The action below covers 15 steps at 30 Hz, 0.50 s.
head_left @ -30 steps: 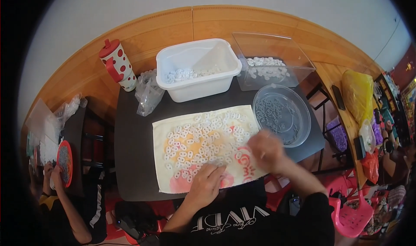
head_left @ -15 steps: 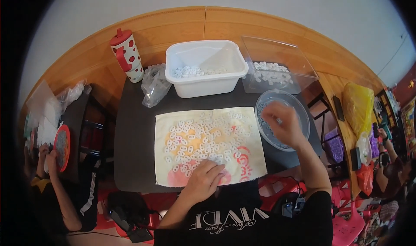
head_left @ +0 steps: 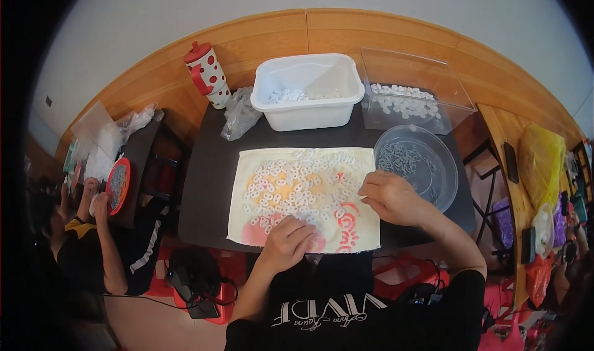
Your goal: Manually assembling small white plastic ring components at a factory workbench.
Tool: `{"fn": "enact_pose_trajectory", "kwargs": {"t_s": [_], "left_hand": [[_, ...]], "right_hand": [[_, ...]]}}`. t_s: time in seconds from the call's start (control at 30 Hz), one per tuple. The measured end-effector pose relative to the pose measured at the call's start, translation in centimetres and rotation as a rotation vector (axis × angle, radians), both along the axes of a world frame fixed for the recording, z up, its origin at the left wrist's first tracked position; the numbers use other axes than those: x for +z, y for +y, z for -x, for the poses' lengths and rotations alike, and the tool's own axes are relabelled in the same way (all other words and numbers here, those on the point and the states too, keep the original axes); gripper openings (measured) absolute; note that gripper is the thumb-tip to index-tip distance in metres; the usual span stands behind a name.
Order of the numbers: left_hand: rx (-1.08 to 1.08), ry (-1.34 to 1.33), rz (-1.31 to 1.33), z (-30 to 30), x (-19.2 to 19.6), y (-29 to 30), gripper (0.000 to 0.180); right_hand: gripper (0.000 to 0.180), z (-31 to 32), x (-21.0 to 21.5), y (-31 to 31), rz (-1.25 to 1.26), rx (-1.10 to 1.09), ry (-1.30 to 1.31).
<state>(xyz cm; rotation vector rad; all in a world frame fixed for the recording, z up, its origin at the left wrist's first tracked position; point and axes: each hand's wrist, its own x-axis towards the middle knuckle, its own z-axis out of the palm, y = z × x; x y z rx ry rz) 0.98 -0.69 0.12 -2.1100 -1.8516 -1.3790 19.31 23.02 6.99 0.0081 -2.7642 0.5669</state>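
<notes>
My left hand point(head_left: 288, 244) rests at the near edge of a pale yellow cloth point(head_left: 365, 236), its fingers curled together beside small white oval pieces with two holes point(head_left: 297, 187). Whatever is in those fingers is too small or hidden to name. My right hand point(head_left: 394, 197) hovers over the cloth's right edge in a pinch, and what it holds cannot be made out. Just behind it stands a round clear tub point(head_left: 455, 181) with thin grey metal pieces point(head_left: 401, 158), perhaps screws, scattered in it. Many white pieces lie spread over the cloth.
Behind the cloth stand a white basin point(head_left: 309, 119) with small white pieces, a clear box point(head_left: 455, 107) with white round pieces, a crumpled plastic bag point(head_left: 241, 116) and a spotted tumbler point(head_left: 209, 79). At left, another person handles things beside a red basin point(head_left: 128, 193).
My right hand has moved left and toward me, from over the round tub to the cloth's right edge. The left hand stays at the near edge. The whole view has shifted slightly.
</notes>
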Motion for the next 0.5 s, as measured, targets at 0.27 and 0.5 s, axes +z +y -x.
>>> {"fn": "enact_pose_trajectory", "kwargs": {"t_s": [0.27, 0.5], "left_hand": [[0.028, 0.084, -0.106, -0.1, 0.3, -0.5, 0.023], [-0.140, 0.055, -0.170, -1.6, -0.1, -1.8, 0.024]], "right_hand": [[0.011, 2.7, -0.4, -1.2, -0.043, 0.048, -0.070], [0.017, 4.8, -1.6, -3.4, -0.109, 0.037, -0.061]]}}
